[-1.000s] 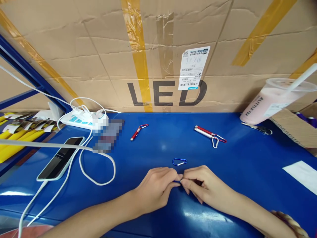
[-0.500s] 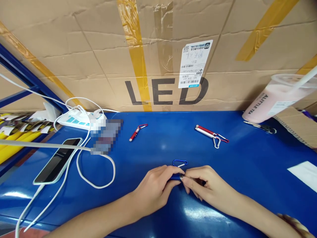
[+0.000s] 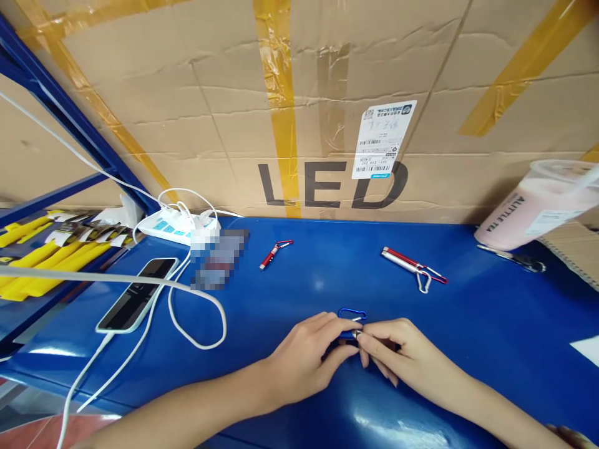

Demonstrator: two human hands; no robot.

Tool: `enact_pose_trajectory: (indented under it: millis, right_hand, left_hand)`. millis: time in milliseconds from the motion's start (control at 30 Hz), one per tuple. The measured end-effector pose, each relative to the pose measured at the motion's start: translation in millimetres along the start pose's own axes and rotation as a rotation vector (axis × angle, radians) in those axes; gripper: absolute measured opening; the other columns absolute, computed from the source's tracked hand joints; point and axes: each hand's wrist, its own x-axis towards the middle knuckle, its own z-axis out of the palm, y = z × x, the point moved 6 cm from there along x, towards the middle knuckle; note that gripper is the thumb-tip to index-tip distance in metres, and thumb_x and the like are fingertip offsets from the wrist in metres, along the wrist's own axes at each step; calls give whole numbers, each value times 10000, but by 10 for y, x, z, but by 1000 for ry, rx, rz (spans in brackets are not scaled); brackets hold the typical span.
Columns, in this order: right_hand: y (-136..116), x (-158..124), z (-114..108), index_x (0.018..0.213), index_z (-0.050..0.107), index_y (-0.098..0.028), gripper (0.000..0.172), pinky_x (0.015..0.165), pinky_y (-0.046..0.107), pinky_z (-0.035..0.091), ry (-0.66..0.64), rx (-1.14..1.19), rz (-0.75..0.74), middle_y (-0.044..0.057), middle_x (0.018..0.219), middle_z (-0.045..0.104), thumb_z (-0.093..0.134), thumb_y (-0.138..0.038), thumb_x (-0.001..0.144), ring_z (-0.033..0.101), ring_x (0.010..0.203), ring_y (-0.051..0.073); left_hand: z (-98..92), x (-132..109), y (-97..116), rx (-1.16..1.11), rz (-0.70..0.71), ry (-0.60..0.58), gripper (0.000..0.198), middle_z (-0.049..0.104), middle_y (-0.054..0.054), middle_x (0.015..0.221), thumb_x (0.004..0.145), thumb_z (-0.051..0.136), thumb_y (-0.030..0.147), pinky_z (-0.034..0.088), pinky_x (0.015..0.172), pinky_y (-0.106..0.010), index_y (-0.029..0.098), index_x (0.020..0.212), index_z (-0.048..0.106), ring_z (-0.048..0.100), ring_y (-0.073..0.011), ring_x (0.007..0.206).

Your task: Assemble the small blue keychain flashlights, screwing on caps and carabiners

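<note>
My left hand [image 3: 306, 352] is closed round a small blue keychain flashlight [image 3: 346, 335], low over the blue table. The fingertips of my right hand [image 3: 397, 349] pinch its silvery end, touching my left fingers. Much of the flashlight is hidden by the fingers. A blue carabiner clip [image 3: 353, 310] shows just beyond my left fingertips. Farther back on the left lies a red keychain flashlight [image 3: 268, 258] with a red clip. To the right, another red flashlight [image 3: 408, 257] lies alongside a silver flashlight [image 3: 397, 259], each with a clip.
A large cardboard box [image 3: 210, 112] stands along the back. On the left are a white power strip [image 3: 161, 227], a phone [image 3: 138, 296] and looping white cable [image 3: 224, 324]. A tilted cup [image 3: 519, 215], keys [image 3: 531, 263] and a white paper [image 3: 592, 349] are on the right.
The whole view has shifted, so things appear farther right and slightly lower. Both hands keep hold of the blue flashlight; their grip looks nearly the same.
</note>
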Motion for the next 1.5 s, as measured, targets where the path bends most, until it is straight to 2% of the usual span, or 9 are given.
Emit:
enact_pose_trajectory:
  millis: [133,267,600,867,1067,1167,1300,1400,1500]
  right_hand:
    - [13,29,6,634,554,-119,536,432,149,339,6,22,11,-8,458,444,434,-577,886,429,389,59]
    - [16,33,16,625,553,-119,557,443,159,339,28,24,15,-8,459,442,460,-618,855,430,399,63]
    - [33,28,37,620,570,-118,608,461,169,336,49,0,31,-3,462,456,450,-676,828,432,412,65]
    - [-15,20,33,583,569,-114,590,462,165,315,63,-13,31,-2,461,460,485,-645,824,427,423,56]
    - [-104,11,45,571,538,-111,551,439,168,295,72,72,1,-11,461,447,543,-609,807,402,408,51]
    - [-127,5,-13,609,551,-111,484,430,164,287,171,72,-34,-17,462,432,582,-556,797,383,418,49]
    - [-134,-19,-134,768,620,-112,377,425,149,301,347,71,-79,-12,557,478,647,-487,766,376,442,38]
    - [-140,-33,-169,832,651,-116,362,417,148,319,385,70,-107,9,631,528,647,-474,773,397,439,34]
    - [-177,-46,-179,780,674,-115,341,413,156,337,388,58,-174,40,697,570,641,-453,791,425,443,35]
  left_hand:
    - [24,-12,-18,0,-5,-8,229,638,-73,855,916,497,184,467,734,-259,85,1108,571,580,-171,773]
    - [30,-4,-23,-16,-21,-4,229,653,-80,908,920,495,177,462,780,-242,79,1112,571,600,-166,823]
    - [37,-31,-43,-60,-29,27,152,670,-62,959,927,492,178,443,812,-200,115,1021,594,624,-151,891]
    - [42,-16,-56,-76,-48,17,149,670,-41,894,940,468,226,454,754,-218,153,952,598,620,-147,815]
    - [33,-9,3,-98,-59,-15,168,668,-25,873,943,430,200,438,774,-235,167,895,588,606,-146,814]
    - [31,-11,-17,-99,-124,-12,165,659,-21,887,940,434,211,430,756,-232,170,913,592,599,-146,821]
    - [21,-28,-80,-112,-228,30,159,634,-17,855,936,436,236,411,661,-211,171,952,580,572,-131,744]
    - [21,-35,-83,-156,-244,35,160,589,-3,777,937,427,247,372,585,-194,165,915,562,511,-109,653]
    - [30,-26,-52,-230,-237,-5,172,533,12,716,941,414,259,345,551,-189,155,898,544,448,-93,597]
